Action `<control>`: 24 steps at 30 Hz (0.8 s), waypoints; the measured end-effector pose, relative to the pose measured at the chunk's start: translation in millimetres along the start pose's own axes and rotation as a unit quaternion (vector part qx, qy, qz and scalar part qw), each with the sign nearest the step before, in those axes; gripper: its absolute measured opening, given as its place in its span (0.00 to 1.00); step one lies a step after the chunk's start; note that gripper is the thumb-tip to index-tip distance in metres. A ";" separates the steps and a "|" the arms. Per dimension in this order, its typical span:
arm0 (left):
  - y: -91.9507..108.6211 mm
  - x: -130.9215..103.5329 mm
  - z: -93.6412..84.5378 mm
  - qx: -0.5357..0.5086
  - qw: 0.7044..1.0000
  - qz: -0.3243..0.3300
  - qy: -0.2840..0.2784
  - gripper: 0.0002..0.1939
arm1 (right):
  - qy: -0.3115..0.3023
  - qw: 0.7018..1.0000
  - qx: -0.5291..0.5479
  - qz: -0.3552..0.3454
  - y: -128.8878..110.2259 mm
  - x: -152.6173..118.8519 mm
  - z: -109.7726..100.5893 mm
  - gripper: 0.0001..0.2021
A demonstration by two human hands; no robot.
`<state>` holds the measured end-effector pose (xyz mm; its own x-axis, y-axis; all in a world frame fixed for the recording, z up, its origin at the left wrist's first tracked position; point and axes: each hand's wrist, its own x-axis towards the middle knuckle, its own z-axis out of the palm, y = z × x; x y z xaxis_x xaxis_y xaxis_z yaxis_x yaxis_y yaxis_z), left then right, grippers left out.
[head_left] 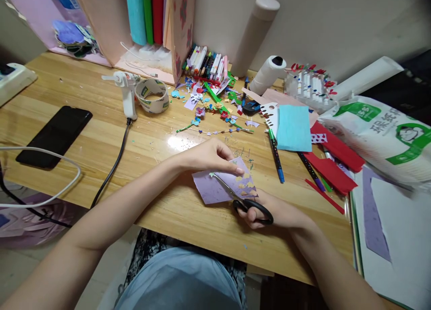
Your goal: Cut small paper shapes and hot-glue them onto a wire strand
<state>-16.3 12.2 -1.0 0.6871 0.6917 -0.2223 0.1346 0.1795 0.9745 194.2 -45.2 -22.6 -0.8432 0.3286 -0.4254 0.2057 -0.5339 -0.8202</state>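
A piece of purple paper (215, 191) with several cut-out holes along its right side is pinched in my left hand (217, 157), thumb on top. My right hand (257, 211) grips black-handled scissors (247, 204), fingers through the loops. The metal blades lie across the purple paper and point up and left, with a tiny pale green scrap by their tip. Whether the blades are cutting into the paper I cannot tell. Beyond my hands lies a thin wire garland (215, 132) with small paper flowers and leaves.
Behind are paper scraps (198, 99), markers (207, 63), a tape roll (151, 95) and a glue gun (128, 94). A phone (54, 137) and cables lie left. On the right are blue paper (294, 128), red paper (332, 170), a pen (276, 157) and a tissue pack (380, 130).
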 end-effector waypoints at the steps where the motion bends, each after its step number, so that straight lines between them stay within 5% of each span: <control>1: 0.1 -0.2 0.5 -0.006 1.000 -0.002 0.001 0.15 | -0.001 1.000 -0.003 0.001 -0.1 0.0 -0.4 0.26; 14: -2.3 1.9 0.8 0.012 0.999 0.007 0.041 0.18 | -0.064 0.998 -0.008 -0.025 -5.2 0.9 -0.9 0.27; 24: -0.5 7.7 9.2 -0.001 0.979 0.057 0.195 0.19 | -0.047 0.997 0.021 -0.054 -4.7 3.6 1.4 0.29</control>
<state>-4.5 10.9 -2.9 0.3723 0.9219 -0.1075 0.0710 0.0872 0.9937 189.5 -42.6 -19.8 -0.9025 0.3130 -0.2958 0.0911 -0.5325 -0.8415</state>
